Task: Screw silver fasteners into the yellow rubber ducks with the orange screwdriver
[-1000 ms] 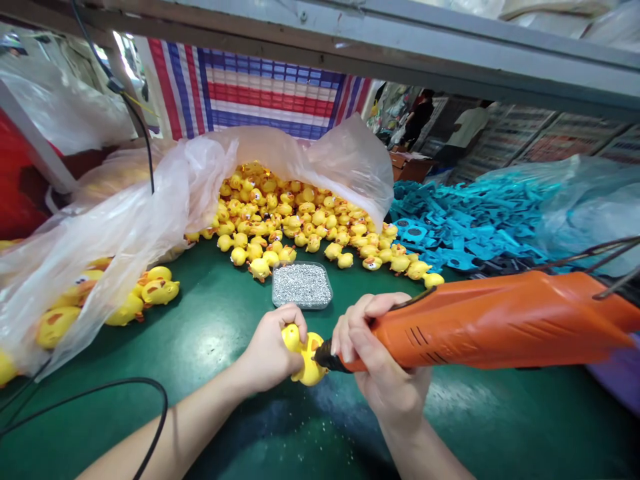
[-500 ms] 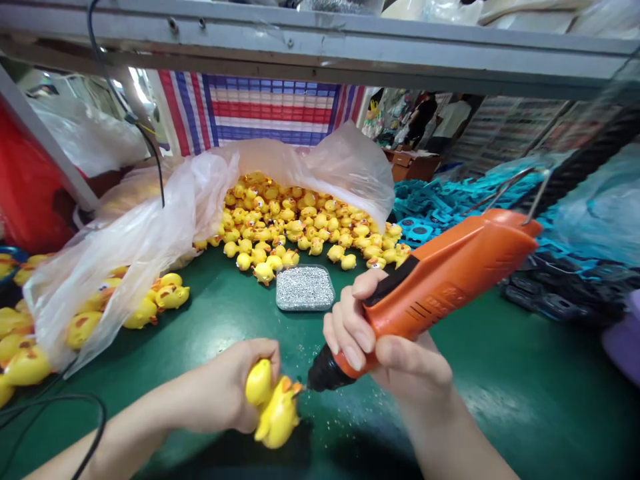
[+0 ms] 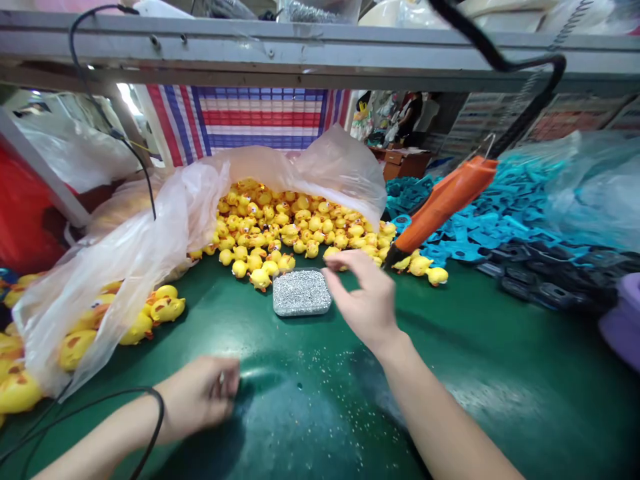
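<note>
My right hand (image 3: 367,293) reaches forward, thumb and forefinger bent toward each other with a gap, their tips at the right end of a clear tray (image 3: 303,312) of tiny silvery pieces. No object shows in it. Just beyond lies a heap of yellow toy ducks (image 3: 300,223). An orange electric screwdriver (image 3: 445,200) hangs tilted from a black cord, behind and right of my right hand, untouched. My left hand (image 3: 205,393), smeared by motion, is low over the green table at left with curled fingers; no duck shows in it.
A translucent plastic bag (image 3: 155,240) covers part of the ducks; more ducks (image 3: 160,310) lie at left. Turquoise parts (image 3: 480,233) and black parts (image 3: 540,273) are piled at right. A black cable (image 3: 155,413) crosses my left forearm. A metal beam (image 3: 300,53) spans overhead.
My right hand has let go of the electric screwdriver, which now hangs farther back, and moved to the tray. The ducks at my left hand are gone from it, and that hand moved left.
</note>
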`<state>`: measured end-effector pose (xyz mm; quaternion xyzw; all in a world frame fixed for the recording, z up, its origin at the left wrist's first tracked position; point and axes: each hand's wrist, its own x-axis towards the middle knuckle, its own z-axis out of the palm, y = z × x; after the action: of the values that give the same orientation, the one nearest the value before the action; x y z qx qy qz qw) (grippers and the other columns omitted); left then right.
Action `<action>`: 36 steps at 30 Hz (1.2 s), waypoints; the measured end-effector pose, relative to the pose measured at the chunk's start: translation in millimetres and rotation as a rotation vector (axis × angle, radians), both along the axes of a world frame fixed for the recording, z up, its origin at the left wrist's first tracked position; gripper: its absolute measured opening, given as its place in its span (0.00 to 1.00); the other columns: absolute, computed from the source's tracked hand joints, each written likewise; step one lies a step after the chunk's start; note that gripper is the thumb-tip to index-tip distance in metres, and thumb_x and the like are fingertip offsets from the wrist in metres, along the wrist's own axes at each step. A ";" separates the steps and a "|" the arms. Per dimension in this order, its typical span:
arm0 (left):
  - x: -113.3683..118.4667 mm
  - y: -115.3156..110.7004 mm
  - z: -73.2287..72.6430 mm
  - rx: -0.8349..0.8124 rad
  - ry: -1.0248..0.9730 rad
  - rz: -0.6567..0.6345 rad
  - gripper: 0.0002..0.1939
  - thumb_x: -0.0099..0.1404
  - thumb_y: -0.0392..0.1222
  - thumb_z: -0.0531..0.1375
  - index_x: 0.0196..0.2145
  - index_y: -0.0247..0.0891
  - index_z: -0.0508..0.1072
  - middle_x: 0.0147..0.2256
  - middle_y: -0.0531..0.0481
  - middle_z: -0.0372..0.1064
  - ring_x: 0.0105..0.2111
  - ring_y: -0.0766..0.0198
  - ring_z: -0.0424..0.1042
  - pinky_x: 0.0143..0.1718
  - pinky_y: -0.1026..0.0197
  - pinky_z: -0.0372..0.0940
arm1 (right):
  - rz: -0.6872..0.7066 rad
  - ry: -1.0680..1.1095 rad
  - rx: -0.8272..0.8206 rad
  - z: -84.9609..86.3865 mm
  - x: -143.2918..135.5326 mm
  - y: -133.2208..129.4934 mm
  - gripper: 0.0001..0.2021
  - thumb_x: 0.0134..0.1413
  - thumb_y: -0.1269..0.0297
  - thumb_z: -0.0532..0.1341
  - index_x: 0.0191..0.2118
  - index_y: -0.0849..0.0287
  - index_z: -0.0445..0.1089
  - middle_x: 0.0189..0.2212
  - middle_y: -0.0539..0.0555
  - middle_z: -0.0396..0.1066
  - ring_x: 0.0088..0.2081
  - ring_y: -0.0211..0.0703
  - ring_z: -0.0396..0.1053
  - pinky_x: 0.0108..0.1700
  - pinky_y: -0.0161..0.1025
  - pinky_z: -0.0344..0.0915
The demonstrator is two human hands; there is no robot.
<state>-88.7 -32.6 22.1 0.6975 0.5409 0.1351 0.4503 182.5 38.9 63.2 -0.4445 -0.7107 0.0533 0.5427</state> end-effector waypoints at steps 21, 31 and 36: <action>45.9 148.8 -11.1 0.279 0.648 0.198 0.13 0.54 0.33 0.64 0.39 0.36 0.74 0.42 0.38 0.74 0.43 0.48 0.74 0.39 0.54 0.66 | -0.089 -0.338 -0.484 -61.2 -12.8 49.6 0.07 0.59 0.72 0.58 0.32 0.58 0.71 0.38 0.55 0.75 0.38 0.45 0.69 0.46 0.46 0.49; 50.6 71.7 3.9 0.275 -0.160 0.354 0.19 0.52 0.46 0.61 0.42 0.39 0.70 0.27 0.55 0.64 0.27 0.63 0.65 0.29 0.63 0.60 | 0.131 0.010 -0.357 -48.5 -24.2 34.0 0.04 0.55 0.68 0.60 0.30 0.58 0.70 0.32 0.54 0.75 0.36 0.45 0.70 0.42 0.41 0.62; 68.6 57.2 -1.8 0.153 -0.453 0.328 0.21 0.46 0.44 0.63 0.39 0.37 0.70 0.28 0.56 0.63 0.26 0.66 0.62 0.29 0.64 0.59 | 0.317 0.128 -0.410 -43.6 -44.7 14.2 0.05 0.54 0.65 0.62 0.30 0.58 0.72 0.28 0.50 0.74 0.31 0.40 0.70 0.34 0.36 0.66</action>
<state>-20.1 24.6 20.3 0.5847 0.5203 0.3990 0.4778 137.8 53.0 19.6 -0.4241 -0.7099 0.3084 0.4702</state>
